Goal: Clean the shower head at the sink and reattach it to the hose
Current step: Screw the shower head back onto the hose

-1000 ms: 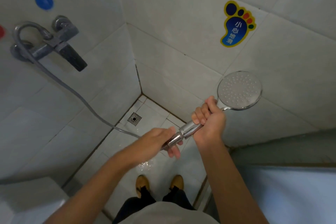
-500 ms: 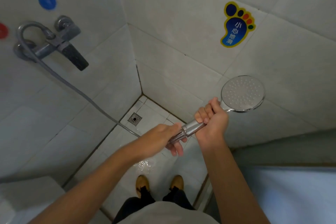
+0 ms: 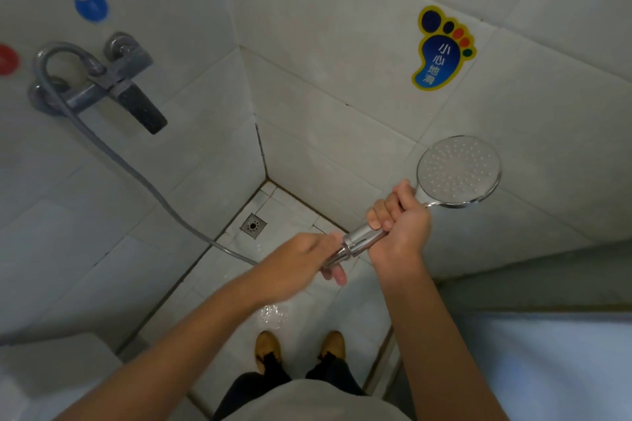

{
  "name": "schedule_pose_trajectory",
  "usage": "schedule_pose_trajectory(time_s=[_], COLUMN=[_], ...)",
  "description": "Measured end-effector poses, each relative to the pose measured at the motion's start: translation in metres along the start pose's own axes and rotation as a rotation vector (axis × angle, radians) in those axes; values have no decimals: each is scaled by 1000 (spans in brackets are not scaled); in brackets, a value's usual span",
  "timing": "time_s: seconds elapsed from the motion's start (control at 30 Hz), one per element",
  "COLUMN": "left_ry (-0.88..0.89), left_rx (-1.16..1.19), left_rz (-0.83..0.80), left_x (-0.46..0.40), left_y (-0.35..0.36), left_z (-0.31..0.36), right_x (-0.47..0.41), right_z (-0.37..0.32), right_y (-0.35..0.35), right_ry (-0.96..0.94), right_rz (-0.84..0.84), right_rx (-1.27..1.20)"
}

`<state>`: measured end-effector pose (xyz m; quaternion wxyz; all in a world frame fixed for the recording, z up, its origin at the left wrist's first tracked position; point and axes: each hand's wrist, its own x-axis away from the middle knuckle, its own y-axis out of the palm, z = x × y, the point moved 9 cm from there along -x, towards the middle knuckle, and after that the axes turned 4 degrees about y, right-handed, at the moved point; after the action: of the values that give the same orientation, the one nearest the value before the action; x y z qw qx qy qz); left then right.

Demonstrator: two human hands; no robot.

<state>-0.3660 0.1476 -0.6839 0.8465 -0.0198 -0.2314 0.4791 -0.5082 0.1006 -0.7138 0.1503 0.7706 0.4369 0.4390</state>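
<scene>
Head view, tiled shower corner. Right hand (image 3: 400,225) is wrapped fully around the chrome handle of the shower head (image 3: 458,171), fingers curled tight, thumb side toward the spray plate. The round plate sits up and to the right of the fist, nozzle face turned toward the camera, in front of the right-hand wall.

Left hand (image 3: 301,263) is closed around the metal end of the hose (image 3: 136,171), right where it meets the bottom of the handle; one finger hangs loose below the joint. The two hands are just beside each other, with a short bare stretch of chrome between them (whether the thread is fully seated cannot be told, the left hand covers it).

The hose runs from the left hand up and left along the wall to the mixer tap (image 3: 113,82), where it loops over the top.

Floor drain (image 3: 253,225) sits in the corner beyond the hands. Foot-shaped sticker (image 3: 441,51) on the right wall, above the shower head. A wet patch (image 3: 272,313) lies on the floor tiles in front of two tan shoes (image 3: 268,347).
</scene>
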Motion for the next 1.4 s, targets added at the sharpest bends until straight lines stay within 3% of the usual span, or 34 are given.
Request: schedule_pose_trajectory(time_s=[0.07, 0.17, 0.23, 0.3, 0.33, 0.4, 0.47, 0.6, 0.67, 0.77, 0.87, 0.93, 1.0, 1.13, 1.23, 1.3, 1.33, 1.4], left_ry=[-144, -101, 39, 263, 342, 407, 340, -33, -86, 36, 344, 409, 354, -27, -127, -79, -10, 243], left_rx=[218, 195, -67, -653, -833, -853, -617, 91, 181, -42, -759, -843, -622, 36, 213, 138, 6, -544], left_rz=[-157, -206, -49, 286, 437, 560, 423, -184, -270, -83, 418, 592, 497, -120, -331, -258, -132, 252], left_x=[-2, -1, -1, 8, 17, 28, 22, 1, -1, -5, 12, 26, 22, 0, 1, -2, -4, 5], left_y=[2, -4, -5, -7, -1, 5, -3, 8, 6, 1, 3, 11, 3, 11, 10, 7, 4, -2], left_z=[-9, -5, 0, 17, 20, 21, 20, -3, -6, -9, 13, 18, 17, -8, -16, -18, -16, 3], right_x=[-1, 1, 5, 7, 8, 8, 7, 5, 5, 7, 11, 12, 11, 10, 12, 12, 13, 14], right_z=[2, 2, 0, -3, -4, -5, -6, -4, -4, -8, -11, -11, -10, -4, 0, -1, -2, -4], right_y=[3, 0, -6, -9, -7, -4, -3, 1, 2, -4, -10, -10, -10, -2, 4, 0, -4, -13], right_ry=[30, 19, -32, -71, -75, -67, -64, -25, -13, -54, -99, -87, -69, -10, 21, -6, -34, -70], right_rz=[-38, 3, 93, 154, 156, 118, 56, -47, -55, 25, 130, 133, 91, -31, -51, 4, 54, 154], right_rx=[-16, -3, 8, -13, -21, -6, 12, 6, -6, -5, -32, -35, -18, -3, 0, 10, 9, -13])
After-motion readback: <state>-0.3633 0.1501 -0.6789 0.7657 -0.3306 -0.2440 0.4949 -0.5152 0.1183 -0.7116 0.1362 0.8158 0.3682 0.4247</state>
